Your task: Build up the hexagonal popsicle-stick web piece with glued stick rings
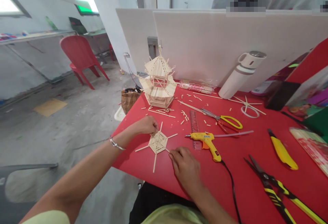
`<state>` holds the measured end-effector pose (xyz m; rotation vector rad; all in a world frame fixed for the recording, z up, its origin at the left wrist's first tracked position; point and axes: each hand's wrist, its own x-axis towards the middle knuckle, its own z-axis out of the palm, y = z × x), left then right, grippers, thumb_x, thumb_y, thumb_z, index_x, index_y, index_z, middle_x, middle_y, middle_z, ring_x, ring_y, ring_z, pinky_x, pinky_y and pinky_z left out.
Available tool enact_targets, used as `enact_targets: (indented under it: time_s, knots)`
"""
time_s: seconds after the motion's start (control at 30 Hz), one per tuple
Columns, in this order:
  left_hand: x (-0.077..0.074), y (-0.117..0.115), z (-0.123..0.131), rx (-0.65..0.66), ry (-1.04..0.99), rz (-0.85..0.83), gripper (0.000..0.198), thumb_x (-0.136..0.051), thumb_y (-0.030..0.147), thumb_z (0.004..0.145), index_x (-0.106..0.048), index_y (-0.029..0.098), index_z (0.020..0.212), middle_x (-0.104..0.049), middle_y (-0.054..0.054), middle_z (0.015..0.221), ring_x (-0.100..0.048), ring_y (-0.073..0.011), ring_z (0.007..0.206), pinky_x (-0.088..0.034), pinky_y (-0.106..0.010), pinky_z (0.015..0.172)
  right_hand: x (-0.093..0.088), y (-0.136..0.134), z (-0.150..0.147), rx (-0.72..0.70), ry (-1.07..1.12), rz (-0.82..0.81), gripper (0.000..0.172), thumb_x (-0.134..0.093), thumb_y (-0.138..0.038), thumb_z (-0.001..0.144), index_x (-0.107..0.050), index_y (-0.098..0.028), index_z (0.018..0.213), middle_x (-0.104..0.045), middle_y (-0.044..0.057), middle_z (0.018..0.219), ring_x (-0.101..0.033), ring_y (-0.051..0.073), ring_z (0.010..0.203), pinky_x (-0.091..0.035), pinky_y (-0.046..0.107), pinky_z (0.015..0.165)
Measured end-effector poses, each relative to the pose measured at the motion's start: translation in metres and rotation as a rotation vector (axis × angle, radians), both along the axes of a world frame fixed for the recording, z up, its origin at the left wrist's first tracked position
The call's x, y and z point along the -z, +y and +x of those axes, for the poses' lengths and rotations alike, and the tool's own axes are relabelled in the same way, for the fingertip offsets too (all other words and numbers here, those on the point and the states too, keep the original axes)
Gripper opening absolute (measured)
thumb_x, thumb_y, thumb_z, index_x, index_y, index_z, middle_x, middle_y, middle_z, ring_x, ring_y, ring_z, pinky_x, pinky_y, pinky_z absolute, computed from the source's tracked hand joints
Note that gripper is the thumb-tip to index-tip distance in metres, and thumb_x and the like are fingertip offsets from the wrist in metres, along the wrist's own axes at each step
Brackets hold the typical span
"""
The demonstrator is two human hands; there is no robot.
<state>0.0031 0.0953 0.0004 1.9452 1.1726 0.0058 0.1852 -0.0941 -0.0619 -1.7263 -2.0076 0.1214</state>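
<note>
A flat hexagonal web of thin wooden sticks lies on the red table near its front left edge, with several spokes sticking out. My left hand rests at the web's upper left rim, fingers curled and pinching it. My right hand sits at the web's lower right, fingers curled, pinching the tip of a spoke. A small pagoda model of sticks stands behind the web. A yellow glue gun lies just right of the web.
Yellow-handled scissors, a red ruler, loose stick bits, a yellow cutter, black-yellow pliers and a white bottle lie on the table. White boards stand behind. A red chair stands on the floor at left.
</note>
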Motion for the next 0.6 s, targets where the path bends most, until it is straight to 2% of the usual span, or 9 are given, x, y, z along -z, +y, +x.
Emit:
enact_targets:
  time_s: [0.37, 0.5, 0.6]
  knots:
    - [-0.010, 0.000, 0.001, 0.023, 0.037, 0.002, 0.015, -0.053, 0.012, 0.051, -0.066, 0.017, 0.046, -0.061, 0.000, 0.046, -0.054, -0.0141, 0.050, -0.037, -0.021, 0.048, 0.003, -0.002, 0.004, 0.026, 0.021, 0.060, 0.024, -0.047, -0.022, 0.100, -0.071, -0.022, 0.101, -0.064, 0.004, 0.087, -0.059, 0.015, 0.082, -0.040, 0.025, 0.071]
    - [-0.015, 0.000, 0.001, 0.104, 0.104, 0.002, 0.017, -0.050, 0.012, 0.054, -0.067, 0.016, 0.052, -0.064, -0.001, 0.052, -0.056, -0.0139, 0.054, -0.039, -0.021, 0.051, 0.008, -0.002, 0.005, 0.017, 0.038, 0.131, 0.023, -0.047, -0.022, 0.100, -0.070, -0.021, 0.100, -0.064, 0.004, 0.087, -0.059, 0.014, 0.079, -0.040, 0.024, 0.071]
    - [-0.016, 0.000, 0.000, 0.118, 0.108, -0.015, 0.017, -0.049, 0.013, 0.056, -0.067, 0.015, 0.056, -0.065, -0.001, 0.055, -0.057, -0.0140, 0.056, -0.042, -0.022, 0.054, 0.011, -0.001, 0.005, 0.012, 0.038, 0.137, 0.023, -0.047, -0.022, 0.100, -0.070, -0.021, 0.100, -0.064, 0.004, 0.087, -0.059, 0.014, 0.079, -0.040, 0.023, 0.070]
